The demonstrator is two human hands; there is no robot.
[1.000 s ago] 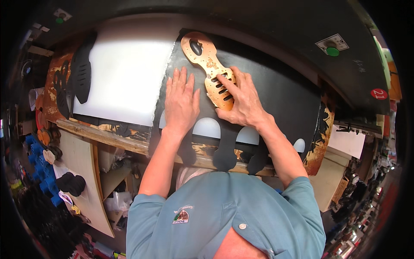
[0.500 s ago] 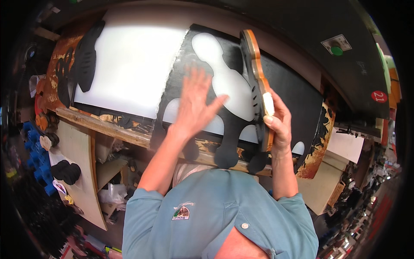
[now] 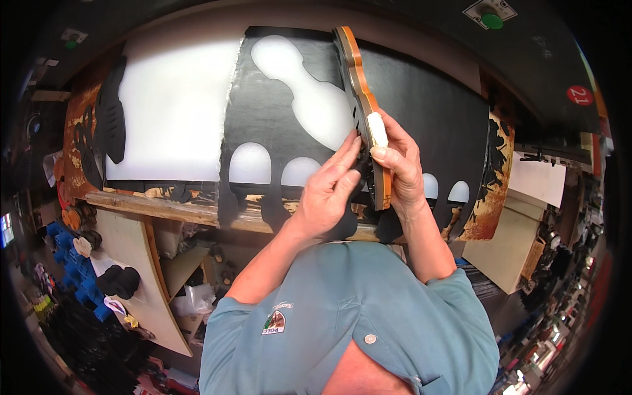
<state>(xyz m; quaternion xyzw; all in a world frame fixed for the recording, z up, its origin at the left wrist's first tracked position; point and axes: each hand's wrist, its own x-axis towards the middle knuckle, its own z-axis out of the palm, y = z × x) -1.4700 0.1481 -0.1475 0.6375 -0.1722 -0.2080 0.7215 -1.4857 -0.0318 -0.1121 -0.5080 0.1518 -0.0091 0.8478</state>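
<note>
My right hand [image 3: 401,161] holds a sole-shaped cutting die [image 3: 361,82] on edge, its orange rim to the right and its dark, slotted face to the left. A white patch [image 3: 377,130] sits on the rim by my fingers. Against the dark face, my left hand [image 3: 332,191] presses its fingertips, thumb bent in below them; whether they grip a separate piece inside the die cannot be made out. Beneath lies a black sheet [image 3: 428,92] with a sole-shaped cut-out [image 3: 289,79] and several rounded cut-outs along its near edge, showing white below.
A white board [image 3: 178,99] lies left of the sheet, with a dark slotted piece [image 3: 112,112] on its left edge. A wooden rail [image 3: 158,205] runs along the near side. Overhead, a dark machine beam carries a green button [image 3: 492,21]. Blue bins [image 3: 69,263] stand lower left.
My left hand has moved right, from above the black sheet to the die's dark face. The die, still in my right hand, appears farther left in view; the whole view has shifted.
</note>
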